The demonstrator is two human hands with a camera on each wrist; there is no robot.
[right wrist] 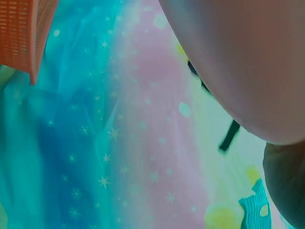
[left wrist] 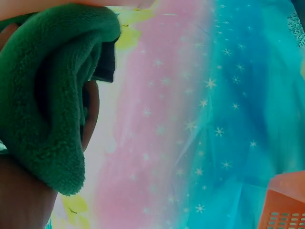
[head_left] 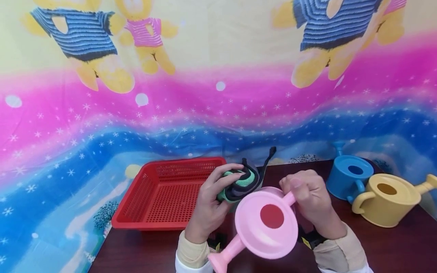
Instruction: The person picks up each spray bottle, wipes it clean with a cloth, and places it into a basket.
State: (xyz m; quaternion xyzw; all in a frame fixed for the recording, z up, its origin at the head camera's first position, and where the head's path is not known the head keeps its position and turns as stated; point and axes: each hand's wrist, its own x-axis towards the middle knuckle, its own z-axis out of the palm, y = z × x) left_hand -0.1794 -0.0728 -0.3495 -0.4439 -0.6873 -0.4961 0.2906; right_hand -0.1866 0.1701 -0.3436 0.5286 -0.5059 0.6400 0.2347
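Left hand [head_left: 211,204] grips rolled green-and-black cloth [head_left: 247,180]; right hand [head_left: 310,194] grips pink watering can [head_left: 252,227].
Both things are held over the worktop [head_left: 146,252]; a slack left grip might let the cloth unroll.

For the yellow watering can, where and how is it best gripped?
Probably by the looped handle of the yellow can, coming from the left in the head view: the loop sticks out that way, toward the right hand, while the spout points right. Thread in carefully, as the blue can's handle sits close behind.
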